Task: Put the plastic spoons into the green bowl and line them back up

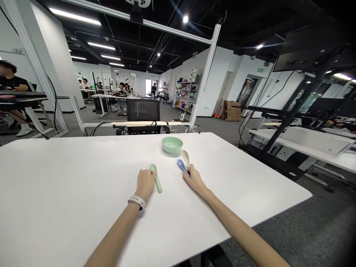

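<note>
Mid-frame, my right hand (194, 180) is pinching the blue spoon (181, 165) and cream spoon (185, 156) firmly by their handles, while my curled left hand (145, 183) is touching the green spoon (158, 185), grip unclear.

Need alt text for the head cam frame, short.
Two bare hands rest on a white table: the left hand, with a white wristband, touches a green spoon; the right hand meets the handles of a blue spoon and a beige spoon. A green bowl stands just beyond, in an open office.
</note>
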`<action>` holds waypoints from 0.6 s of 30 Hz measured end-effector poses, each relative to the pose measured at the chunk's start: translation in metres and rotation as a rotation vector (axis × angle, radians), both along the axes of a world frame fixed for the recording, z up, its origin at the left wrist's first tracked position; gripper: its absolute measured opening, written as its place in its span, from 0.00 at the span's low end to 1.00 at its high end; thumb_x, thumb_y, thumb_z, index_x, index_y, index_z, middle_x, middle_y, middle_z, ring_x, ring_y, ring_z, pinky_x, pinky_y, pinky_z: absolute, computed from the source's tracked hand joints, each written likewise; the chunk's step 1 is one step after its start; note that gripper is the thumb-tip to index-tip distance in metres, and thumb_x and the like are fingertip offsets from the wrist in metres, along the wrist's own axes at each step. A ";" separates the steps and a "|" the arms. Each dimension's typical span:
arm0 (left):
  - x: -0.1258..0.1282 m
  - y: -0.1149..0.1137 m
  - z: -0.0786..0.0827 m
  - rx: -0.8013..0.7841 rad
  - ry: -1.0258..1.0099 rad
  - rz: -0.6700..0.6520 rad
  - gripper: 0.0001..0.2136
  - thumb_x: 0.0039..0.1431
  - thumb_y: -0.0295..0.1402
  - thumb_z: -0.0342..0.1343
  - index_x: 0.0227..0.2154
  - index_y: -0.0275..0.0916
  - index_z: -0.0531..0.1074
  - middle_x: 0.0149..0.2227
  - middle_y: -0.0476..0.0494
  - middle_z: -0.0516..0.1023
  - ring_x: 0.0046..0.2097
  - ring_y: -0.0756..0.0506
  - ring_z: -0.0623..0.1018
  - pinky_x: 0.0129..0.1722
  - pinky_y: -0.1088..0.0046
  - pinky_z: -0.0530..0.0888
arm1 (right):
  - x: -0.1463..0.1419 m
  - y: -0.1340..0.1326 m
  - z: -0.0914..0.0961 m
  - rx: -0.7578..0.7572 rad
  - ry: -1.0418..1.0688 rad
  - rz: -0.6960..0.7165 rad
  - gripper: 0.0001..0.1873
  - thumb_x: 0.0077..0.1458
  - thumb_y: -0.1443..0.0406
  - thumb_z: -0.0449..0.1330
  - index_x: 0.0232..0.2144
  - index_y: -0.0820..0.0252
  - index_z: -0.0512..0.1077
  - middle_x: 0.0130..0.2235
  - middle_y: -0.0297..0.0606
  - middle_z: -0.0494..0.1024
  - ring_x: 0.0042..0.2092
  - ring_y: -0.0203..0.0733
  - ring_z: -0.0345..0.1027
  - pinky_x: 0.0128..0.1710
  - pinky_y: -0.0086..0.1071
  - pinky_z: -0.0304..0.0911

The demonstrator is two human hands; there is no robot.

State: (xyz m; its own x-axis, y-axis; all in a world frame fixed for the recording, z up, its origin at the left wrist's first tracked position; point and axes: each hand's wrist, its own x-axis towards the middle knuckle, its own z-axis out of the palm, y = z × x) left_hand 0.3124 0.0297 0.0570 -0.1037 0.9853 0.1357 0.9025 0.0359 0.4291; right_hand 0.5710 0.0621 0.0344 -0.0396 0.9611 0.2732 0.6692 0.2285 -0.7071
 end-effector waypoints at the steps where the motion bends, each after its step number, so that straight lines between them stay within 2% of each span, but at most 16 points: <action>1: 0.000 0.001 0.000 -0.002 0.004 0.000 0.22 0.71 0.34 0.41 0.29 0.39 0.80 0.38 0.32 0.87 0.49 0.35 0.78 0.45 0.62 0.67 | 0.000 0.000 0.000 0.003 0.002 -0.002 0.11 0.58 0.60 0.56 0.33 0.48 0.54 0.30 0.32 0.71 0.31 0.46 0.68 0.34 0.36 0.61; 13: -0.003 0.004 -0.001 0.013 0.102 -0.058 0.22 0.71 0.28 0.40 0.30 0.39 0.79 0.36 0.36 0.86 0.40 0.40 0.79 0.45 0.62 0.67 | 0.001 -0.002 -0.001 0.024 0.043 -0.019 0.12 0.57 0.56 0.57 0.33 0.48 0.54 0.30 0.31 0.70 0.32 0.45 0.66 0.35 0.37 0.61; 18: -0.002 0.004 -0.004 0.033 0.121 -0.055 0.20 0.70 0.27 0.41 0.32 0.39 0.79 0.37 0.36 0.86 0.41 0.39 0.79 0.44 0.63 0.67 | 0.001 -0.001 -0.003 0.045 0.052 -0.026 0.13 0.57 0.54 0.57 0.33 0.48 0.55 0.30 0.31 0.70 0.31 0.45 0.65 0.34 0.37 0.61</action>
State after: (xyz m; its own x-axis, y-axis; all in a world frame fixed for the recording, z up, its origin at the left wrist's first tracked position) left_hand 0.3102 0.0336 0.0530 -0.0304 0.9838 0.1765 0.9480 -0.0276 0.3172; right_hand 0.5718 0.0613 0.0314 0.0000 0.9483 0.3174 0.6381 0.2444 -0.7301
